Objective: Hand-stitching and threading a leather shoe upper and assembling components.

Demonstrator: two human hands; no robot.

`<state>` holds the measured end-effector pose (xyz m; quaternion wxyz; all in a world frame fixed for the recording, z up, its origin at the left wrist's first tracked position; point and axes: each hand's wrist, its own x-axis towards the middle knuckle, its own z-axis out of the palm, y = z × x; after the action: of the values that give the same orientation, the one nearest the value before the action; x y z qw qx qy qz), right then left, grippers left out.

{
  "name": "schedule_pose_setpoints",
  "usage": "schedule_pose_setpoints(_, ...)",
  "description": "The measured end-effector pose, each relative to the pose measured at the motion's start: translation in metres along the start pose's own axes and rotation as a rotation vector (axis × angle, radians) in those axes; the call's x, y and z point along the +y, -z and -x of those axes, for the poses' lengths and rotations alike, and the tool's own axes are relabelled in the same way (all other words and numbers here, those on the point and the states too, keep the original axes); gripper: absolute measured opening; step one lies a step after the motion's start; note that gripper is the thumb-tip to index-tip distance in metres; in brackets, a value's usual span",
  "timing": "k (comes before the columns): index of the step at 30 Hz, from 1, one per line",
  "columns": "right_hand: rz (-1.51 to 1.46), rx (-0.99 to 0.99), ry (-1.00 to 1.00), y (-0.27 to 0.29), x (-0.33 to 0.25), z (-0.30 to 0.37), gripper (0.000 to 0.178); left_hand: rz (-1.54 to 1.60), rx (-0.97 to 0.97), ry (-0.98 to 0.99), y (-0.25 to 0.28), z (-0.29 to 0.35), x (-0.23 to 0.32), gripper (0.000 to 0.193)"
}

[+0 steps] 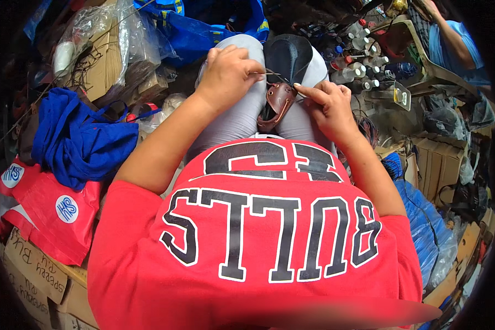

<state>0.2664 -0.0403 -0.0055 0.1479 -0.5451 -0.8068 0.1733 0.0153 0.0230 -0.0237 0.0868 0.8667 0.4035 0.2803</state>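
A brown leather shoe (pixel 281 100) with metal eyelets and a lace along its edge rests between my thighs. Beyond it a smooth black piece (pixel 289 56), shaped like a sole, lies against my right knee; whether the two are joined I cannot tell. My left hand (pixel 229 75) is closed in a pinch just left of the shoe, on a thin thread-like strand (pixel 270 73) that runs toward the shoe's top. At the shoe's right edge my right hand (pixel 331 104) has thumb and finger pressed together. What they hold is too small to make out.
Several capped bottles (pixel 363 69) stand at the far right beside a chair (pixel 418 58), where another person's arm (pixel 456 36) shows. A blue bag (pixel 203 25) lies ahead. To the left are blue cloth (pixel 82 137), a red bag (pixel 55 206) and cardboard boxes (pixel 36 269).
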Motion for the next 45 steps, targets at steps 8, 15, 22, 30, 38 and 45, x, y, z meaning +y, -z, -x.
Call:
schedule_pose_setpoints(8,-0.184,-0.141,-0.007,0.01,0.028,-0.021,0.047,0.303,-0.135,0.026,-0.022,-0.012,-0.008,0.017)
schedule_pose_setpoints(15,-0.207,-0.158,-0.026,0.007,0.032,-0.027,0.045,0.266,-0.164,0.037,-0.022,-0.012,-0.006,0.015)
schedule_pose_setpoints(22,-0.31,-0.127,0.013,0.0,0.04,-0.03,0.046,0.289,-0.222,0.069,-0.026,-0.016,-0.006,0.013)
schedule_pose_setpoints(30,-0.285,-0.175,0.046,0.008,0.03,-0.028,0.048,0.263,-0.316,-0.071,-0.014,-0.022,-0.002,0.014)
schedule_pose_setpoints(38,-0.355,0.062,-0.052,-0.008,0.017,-0.019,0.031,0.3,-0.326,0.217,-0.017,-0.008,0.004,0.022)
schedule_pose_setpoints(45,-0.391,0.129,-0.118,-0.024,0.018,-0.021,0.022,0.322,-0.401,0.344,-0.02,-0.02,0.013,0.018)
